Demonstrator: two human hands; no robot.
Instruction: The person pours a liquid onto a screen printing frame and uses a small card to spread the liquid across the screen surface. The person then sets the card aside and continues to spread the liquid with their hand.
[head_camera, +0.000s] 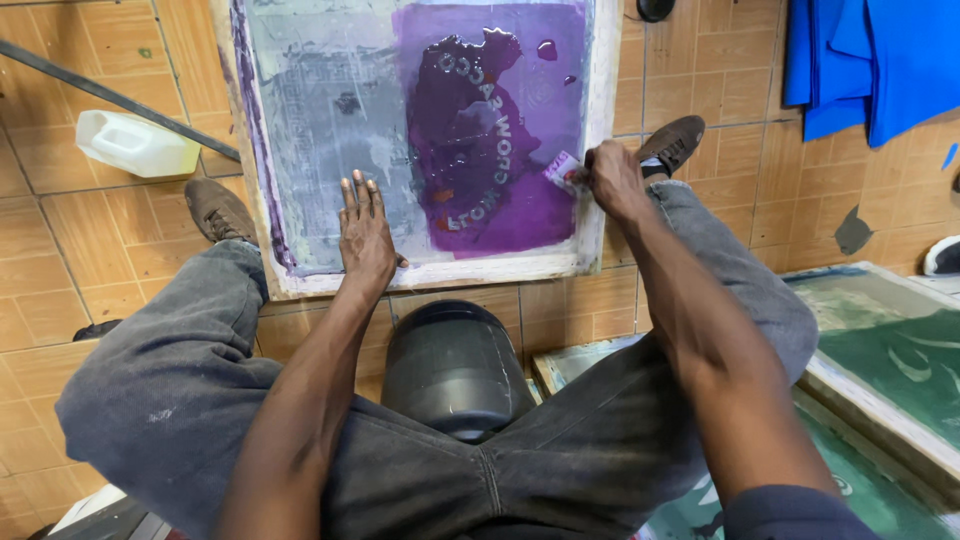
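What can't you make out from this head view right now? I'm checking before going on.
- Head view: the top of the wooden screen frame is cut off by the picture's upper edge.
- The small pale scrap pinched by the right hand: too small to tell its material.
- The dark bucket is partly hidden by the legs; its contents don't show.
- Screen mesh under the flat left hand is covered.
- Green screens: cut off at the right edge.

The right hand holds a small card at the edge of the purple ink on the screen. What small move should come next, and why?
Probably draw the small card leftward across the purple ink. The right hand pinches it at the ink's right edge, a glossy pool sits unspread on the mesh, and the left hand lies flat on the screen frame, steadying it.
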